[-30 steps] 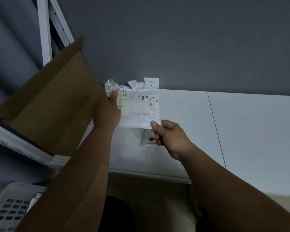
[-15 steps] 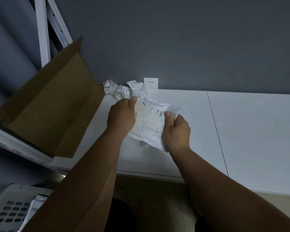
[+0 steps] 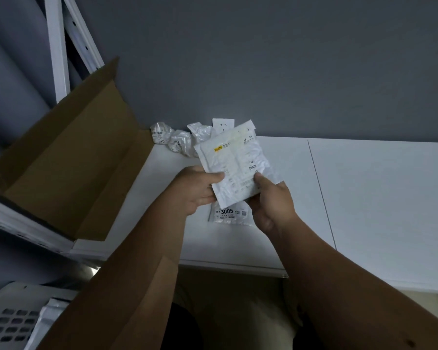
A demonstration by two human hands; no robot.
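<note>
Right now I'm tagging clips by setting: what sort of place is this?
Likely a parcel-unpacking or stockroom corner: a printed white mailer bag, an open cardboard box by metal shelving, crumpled plastic bags on the table.

Both hands held a white plastic packet (image 3: 234, 165) above the table (image 3: 364, 193): the left hand (image 3: 197, 190) pinched its lower left edge, the right hand (image 3: 272, 200) its lower right. Another labelled packet (image 3: 232, 215) lay beneath, crumpled wrappers (image 3: 180, 140) behind.

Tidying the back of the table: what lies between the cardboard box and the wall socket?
Crumpled plastic wrappers lie on the table between box and socket, against the wall, as the head view shows.
</note>
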